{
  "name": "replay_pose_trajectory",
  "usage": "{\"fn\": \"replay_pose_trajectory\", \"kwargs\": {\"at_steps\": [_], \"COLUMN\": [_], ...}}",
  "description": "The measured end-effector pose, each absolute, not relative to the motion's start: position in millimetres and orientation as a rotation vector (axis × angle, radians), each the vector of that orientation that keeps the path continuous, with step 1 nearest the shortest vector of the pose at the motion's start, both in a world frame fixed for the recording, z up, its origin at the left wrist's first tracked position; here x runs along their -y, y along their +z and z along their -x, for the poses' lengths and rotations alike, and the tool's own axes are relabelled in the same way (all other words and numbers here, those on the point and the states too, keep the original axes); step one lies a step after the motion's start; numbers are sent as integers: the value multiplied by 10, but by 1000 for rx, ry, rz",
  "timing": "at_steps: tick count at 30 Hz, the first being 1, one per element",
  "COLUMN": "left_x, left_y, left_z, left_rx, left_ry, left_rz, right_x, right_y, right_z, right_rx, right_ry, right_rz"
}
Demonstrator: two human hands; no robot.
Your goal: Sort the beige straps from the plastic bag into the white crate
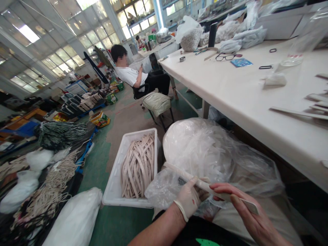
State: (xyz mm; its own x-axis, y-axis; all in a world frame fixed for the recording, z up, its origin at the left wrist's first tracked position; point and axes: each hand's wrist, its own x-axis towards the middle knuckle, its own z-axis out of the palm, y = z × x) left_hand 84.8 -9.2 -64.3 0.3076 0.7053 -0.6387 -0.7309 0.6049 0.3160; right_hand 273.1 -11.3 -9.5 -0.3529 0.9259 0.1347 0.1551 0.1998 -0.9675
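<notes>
A pale beige strap [176, 169] runs slantwise across my lap, its near end past my right fingers. My left hand [190, 197], in a white glove with a small red mark, is closed around the middle of this strap. Farther along, my bare right hand [243, 208] pinches the strap between thumb and fingers close to its near end. Under and beyond both hands lies a large clear plastic bag [197, 147] with pale contents that I cannot make out. Left of it, a white plastic bin [112, 186] holds many similar beige straps [138, 167].
A long white table [230, 89] on the right bears glasses [225, 57], a blue packet [241, 62], buckles and loose strips. Ahead, a person [133, 75] sits by a padded stool [156, 103]. Stuffed white bags [74, 218] and rope bundles [57, 181] lie at left.
</notes>
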Motion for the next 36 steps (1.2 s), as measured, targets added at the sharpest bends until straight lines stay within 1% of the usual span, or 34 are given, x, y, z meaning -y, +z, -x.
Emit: {"fn": "replay_pose_trajectory", "kwargs": {"at_steps": [11, 18, 26, 31, 36], "left_x": [89, 101, 93, 61, 23], "left_y": [-637, -710, -659, -457, -348], "left_z": [-860, -865, -878, -875, -818], "left_rx": [-858, -862, -872, -889, -914], "left_ry": [959, 958, 959, 1088, 1228], "left_rz": [76, 76, 55, 36, 31], "right_x": [87, 81, 84, 108, 126], "right_y": [41, 63, -65, -119, -49], "right_z": [-2641, -2638, -2666, -2712, -2704], "right_rx": [1520, 1534, 1577, 1596, 1447], "right_ry": [1218, 1211, 1182, 1096, 1224], "right_rz": [1072, 1105, 1104, 1190, 1127]}}
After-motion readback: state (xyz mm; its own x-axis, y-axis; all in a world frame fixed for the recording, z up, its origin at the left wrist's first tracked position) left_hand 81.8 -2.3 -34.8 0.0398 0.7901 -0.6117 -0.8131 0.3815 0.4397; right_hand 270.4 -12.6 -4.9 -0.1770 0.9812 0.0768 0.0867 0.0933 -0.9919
